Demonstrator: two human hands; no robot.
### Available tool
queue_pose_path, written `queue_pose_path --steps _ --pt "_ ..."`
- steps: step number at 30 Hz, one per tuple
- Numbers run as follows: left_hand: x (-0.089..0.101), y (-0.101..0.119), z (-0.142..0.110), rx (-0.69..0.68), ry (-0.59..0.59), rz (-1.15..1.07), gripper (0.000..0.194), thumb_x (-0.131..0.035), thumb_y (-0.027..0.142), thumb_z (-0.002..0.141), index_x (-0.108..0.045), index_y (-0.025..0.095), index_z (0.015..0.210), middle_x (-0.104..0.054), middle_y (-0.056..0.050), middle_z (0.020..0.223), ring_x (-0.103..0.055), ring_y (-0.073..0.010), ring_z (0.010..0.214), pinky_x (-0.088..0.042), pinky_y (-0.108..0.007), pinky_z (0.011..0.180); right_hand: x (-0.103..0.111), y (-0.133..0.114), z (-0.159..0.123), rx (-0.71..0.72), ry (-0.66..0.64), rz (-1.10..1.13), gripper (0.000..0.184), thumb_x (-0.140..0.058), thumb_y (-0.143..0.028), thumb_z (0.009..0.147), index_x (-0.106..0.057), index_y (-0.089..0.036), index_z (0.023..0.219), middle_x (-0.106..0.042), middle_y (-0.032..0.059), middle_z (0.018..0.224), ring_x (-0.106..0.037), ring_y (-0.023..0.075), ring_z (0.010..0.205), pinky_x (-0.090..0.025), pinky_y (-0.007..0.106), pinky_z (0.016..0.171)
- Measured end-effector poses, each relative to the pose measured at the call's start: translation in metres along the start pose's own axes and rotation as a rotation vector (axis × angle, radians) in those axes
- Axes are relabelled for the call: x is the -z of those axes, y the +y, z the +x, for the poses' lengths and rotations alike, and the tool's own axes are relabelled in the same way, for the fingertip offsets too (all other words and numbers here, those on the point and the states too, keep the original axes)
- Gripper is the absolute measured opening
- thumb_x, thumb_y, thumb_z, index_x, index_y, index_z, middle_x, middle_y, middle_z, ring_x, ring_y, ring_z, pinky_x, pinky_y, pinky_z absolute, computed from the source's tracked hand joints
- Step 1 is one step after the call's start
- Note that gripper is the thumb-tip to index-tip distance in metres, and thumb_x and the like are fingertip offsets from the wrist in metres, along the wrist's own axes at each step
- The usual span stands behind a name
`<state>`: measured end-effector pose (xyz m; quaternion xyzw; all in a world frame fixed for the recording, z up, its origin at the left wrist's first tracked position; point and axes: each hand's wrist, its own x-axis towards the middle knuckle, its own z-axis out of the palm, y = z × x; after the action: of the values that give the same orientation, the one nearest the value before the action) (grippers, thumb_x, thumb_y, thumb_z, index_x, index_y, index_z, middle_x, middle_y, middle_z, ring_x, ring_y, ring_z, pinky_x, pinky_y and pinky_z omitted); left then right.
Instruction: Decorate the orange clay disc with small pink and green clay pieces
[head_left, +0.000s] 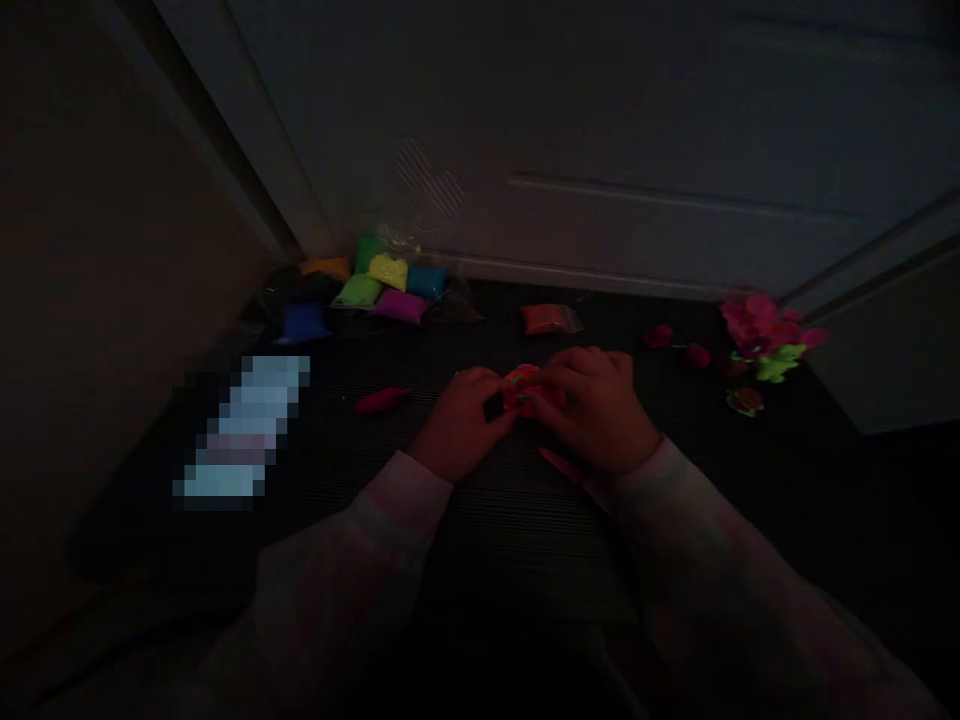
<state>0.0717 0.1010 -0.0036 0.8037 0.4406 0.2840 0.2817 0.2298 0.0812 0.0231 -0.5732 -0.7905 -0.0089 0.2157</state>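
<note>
Both hands meet over a flat, red-orange piece of modelling clay (523,379) that bears small green bits. My left hand (471,420) pinches its left edge between thumb and fingers. From the right, my right hand (596,405) curls over the same piece, fingertips pressed on it and hiding part of it. A thin reddish pointed tool (559,463) lies partly beneath the right wrist; its kind is unclear in the dim light. Left of the hands rests a dark pink, tapered clay lump (382,401).
Several bagged clay packets, among them a blue one (303,323) and a purple one (402,307), sit at the back left. An orange packet (551,319) lies behind the hands. A pixelated bright screen (244,425) is at left. Pink clay flowers (761,325) stand back right, near a white panel (600,230).
</note>
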Motion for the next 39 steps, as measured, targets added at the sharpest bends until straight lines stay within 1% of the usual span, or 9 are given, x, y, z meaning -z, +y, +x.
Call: queue_pose_path --steps 2,5,11,16,23,30,34,39 --pt "-0.001 -0.001 0.001 -0.004 0.013 0.014 0.018 -0.058 0.016 0.070 -0.060 0.016 0.088 -0.057 -0.004 0.091 -0.052 -0.0167 0.088 -0.042 -0.033 0.081 -0.004 -0.005 0.000 0.013 -0.043 -0.049 0.016 -0.054 -0.033 0.075 -0.065 -0.024 0.083 -0.059 0.0022 0.083 -0.050 0.0197 0.081 -0.024 0.037 0.072" --pt "-0.002 -0.002 0.001 -0.011 0.020 0.028 0.018 -0.058 0.016 0.070 -0.060 0.015 0.088 -0.057 -0.004 0.091 -0.052 -0.0165 0.087 -0.042 -0.032 0.080 -0.005 -0.005 0.001 0.013 -0.079 -0.080 0.016 -0.053 -0.031 0.076 -0.065 -0.025 0.083 -0.059 0.0020 0.085 -0.048 0.0193 0.083 -0.022 0.035 0.072" --pt "-0.002 0.000 0.001 -0.015 0.011 0.044 0.013 -0.057 0.016 0.071 -0.061 0.014 0.084 -0.057 -0.004 0.089 -0.052 -0.0162 0.086 -0.041 -0.033 0.081 -0.008 -0.002 0.002 -0.007 -0.083 -0.079 0.016 -0.051 -0.030 0.077 -0.065 -0.023 0.081 -0.060 0.0028 0.086 -0.048 0.0190 0.082 -0.022 0.034 0.071" --pt "-0.003 0.000 0.000 -0.019 0.012 0.048 0.015 -0.056 0.015 0.071 -0.060 0.016 0.085 -0.057 -0.003 0.091 -0.051 -0.0161 0.088 -0.041 -0.033 0.081 -0.008 -0.004 0.002 -0.038 -0.096 -0.097 0.018 -0.050 -0.031 0.077 -0.064 -0.022 0.081 -0.059 0.0037 0.083 -0.047 0.0200 0.081 -0.023 0.035 0.069" --pt "-0.003 0.000 0.000 -0.027 0.022 0.074 0.012 -0.056 0.017 0.071 -0.058 0.017 0.084 -0.057 -0.002 0.088 -0.051 -0.0159 0.086 -0.041 -0.032 0.080 -0.008 -0.004 0.002 -0.042 -0.096 -0.098 0.017 -0.050 -0.031 0.076 -0.064 -0.021 0.079 -0.059 0.0039 0.084 -0.047 0.0211 0.083 -0.024 0.036 0.069" --pt "-0.003 0.000 0.001 -0.029 0.021 0.080 0.011 -0.054 0.017 0.073 -0.059 0.016 0.083 -0.057 -0.003 0.089 -0.051 -0.0159 0.087 -0.040 -0.032 0.081 -0.011 -0.005 0.001 -0.049 -0.095 -0.108 0.019 -0.050 -0.033 0.077 -0.064 -0.021 0.077 -0.058 0.0040 0.082 -0.046 0.0209 0.081 -0.024 0.036 0.068" --pt "-0.002 0.001 0.000 -0.030 0.023 0.072 0.013 -0.054 0.016 0.072 -0.059 0.016 0.085 -0.058 -0.003 0.089 -0.051 -0.0160 0.086 -0.040 -0.032 0.080 -0.008 -0.005 0.001 -0.051 -0.043 -0.064 0.019 -0.050 -0.033 0.076 -0.065 -0.020 0.079 -0.058 0.0047 0.083 -0.048 0.0211 0.081 -0.027 0.036 0.070" --pt "-0.002 0.003 -0.001 0.005 0.020 0.033 0.022 -0.058 0.015 0.070 -0.058 0.016 0.092 -0.058 -0.003 0.091 -0.051 -0.0165 0.090 -0.040 -0.032 0.082 0.004 0.006 0.002 -0.141 0.108 0.055 0.019 -0.049 -0.032 0.077 -0.063 -0.019 0.074 -0.059 0.0053 0.080 -0.052 0.0209 0.080 -0.033 0.036 0.071"
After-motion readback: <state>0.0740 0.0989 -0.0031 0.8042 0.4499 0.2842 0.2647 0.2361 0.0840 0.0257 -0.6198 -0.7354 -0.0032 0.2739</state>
